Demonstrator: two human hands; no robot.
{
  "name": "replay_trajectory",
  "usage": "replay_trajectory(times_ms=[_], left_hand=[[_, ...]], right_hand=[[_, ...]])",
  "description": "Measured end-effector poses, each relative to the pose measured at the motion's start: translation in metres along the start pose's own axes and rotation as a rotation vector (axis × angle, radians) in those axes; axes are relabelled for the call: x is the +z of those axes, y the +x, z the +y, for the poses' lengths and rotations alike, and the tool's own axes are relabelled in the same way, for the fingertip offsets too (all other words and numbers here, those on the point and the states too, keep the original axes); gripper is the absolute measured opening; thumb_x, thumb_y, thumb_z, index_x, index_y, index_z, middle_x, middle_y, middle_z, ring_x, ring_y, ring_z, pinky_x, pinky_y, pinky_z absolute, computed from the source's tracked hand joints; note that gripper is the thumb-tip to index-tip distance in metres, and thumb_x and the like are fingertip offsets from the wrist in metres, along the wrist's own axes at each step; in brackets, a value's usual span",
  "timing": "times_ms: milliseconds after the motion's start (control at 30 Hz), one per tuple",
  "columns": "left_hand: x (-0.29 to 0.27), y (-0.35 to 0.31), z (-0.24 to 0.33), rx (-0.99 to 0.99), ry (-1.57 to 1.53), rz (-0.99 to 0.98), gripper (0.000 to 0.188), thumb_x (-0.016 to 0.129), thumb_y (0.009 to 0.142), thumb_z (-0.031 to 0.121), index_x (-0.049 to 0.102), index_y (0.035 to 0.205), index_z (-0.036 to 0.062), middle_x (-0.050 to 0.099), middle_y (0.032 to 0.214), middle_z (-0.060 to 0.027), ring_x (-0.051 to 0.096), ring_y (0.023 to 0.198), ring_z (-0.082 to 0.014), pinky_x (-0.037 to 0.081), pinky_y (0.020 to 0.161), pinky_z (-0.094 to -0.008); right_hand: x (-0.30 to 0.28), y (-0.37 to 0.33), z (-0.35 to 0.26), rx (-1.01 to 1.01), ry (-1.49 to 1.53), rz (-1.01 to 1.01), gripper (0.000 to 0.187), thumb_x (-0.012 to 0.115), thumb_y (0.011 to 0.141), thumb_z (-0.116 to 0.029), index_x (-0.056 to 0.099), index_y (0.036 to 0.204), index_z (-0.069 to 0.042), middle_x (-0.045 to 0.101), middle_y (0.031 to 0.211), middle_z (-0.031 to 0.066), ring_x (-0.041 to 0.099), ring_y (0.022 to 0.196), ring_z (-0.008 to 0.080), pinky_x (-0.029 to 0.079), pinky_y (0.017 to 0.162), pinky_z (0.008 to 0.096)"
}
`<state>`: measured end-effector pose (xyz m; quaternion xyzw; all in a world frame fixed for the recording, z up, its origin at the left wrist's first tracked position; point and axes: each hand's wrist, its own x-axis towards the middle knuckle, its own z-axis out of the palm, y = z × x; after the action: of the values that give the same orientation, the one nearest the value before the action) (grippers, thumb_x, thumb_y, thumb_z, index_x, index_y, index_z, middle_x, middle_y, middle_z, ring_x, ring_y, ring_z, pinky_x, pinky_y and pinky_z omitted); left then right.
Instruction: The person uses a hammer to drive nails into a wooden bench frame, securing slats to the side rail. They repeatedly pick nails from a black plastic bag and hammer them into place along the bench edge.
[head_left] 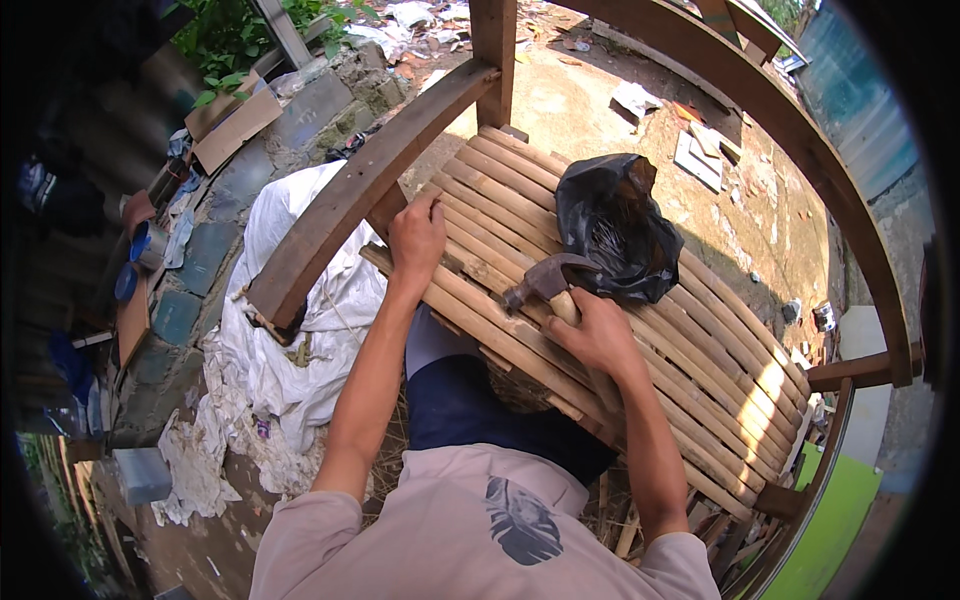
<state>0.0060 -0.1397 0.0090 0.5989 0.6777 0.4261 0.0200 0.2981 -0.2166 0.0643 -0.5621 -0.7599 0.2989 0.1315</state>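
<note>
Outstretched, left hand (pixel 416 236) presses bamboo slats (pixel 480 215) (fingers bent); right hand (pixel 597 335) grips hammer (pixel 545 282).

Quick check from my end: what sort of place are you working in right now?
Probably an outdoor backyard workshop for furniture making. A bamboo-slat seat in a curved wooden frame sits on bare dirt ground. The right hand holds a hammer; the left hand steadies the slats beside a black plastic bag.

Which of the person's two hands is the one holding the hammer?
The right hand holds the hammer by its handle, head over the bamboo slats. The left hand has no tool; it presses on the slats' left ends, beside the curved wooden rail.
</note>
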Motion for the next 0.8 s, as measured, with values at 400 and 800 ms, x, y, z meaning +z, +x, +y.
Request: replay_trajectory(times_ms=[400, 800], left_hand=[[0.003, -0.001, 0.004, -0.101, -0.052, -0.025, 0.055, 0.065, 0.091, 0.011, 0.048, 0.143, 0.0089, 0.075, 0.098, -0.0175, 0.073, 0.086, -0.0374, 0.057, 0.076, -0.0466], [0.007, -0.001, -0.003, -0.026, -0.049, 0.041, 0.052, 0.064, 0.091, 0.008, 0.047, 0.14, 0.0095, 0.069, 0.076, -0.0264, 0.069, 0.076, -0.0466, 0.054, 0.067, -0.0563]], right_hand=[[0.001, 0.08, -0.068, -0.085, 0.219, 0.19, 0.041, 0.072, 0.092, -0.028, 0.061, 0.103, 0.01, 0.066, 0.072, 0.0207, 0.067, 0.062, 0.0303, 0.052, 0.06, 0.0421], [0.019, 0.129, -0.096, -0.134, 0.126, 0.244, 0.041, 0.074, 0.088, -0.029, 0.064, 0.102, 0.008, 0.069, 0.087, 0.0306, 0.07, 0.088, 0.0442, 0.053, 0.079, 0.0481]])
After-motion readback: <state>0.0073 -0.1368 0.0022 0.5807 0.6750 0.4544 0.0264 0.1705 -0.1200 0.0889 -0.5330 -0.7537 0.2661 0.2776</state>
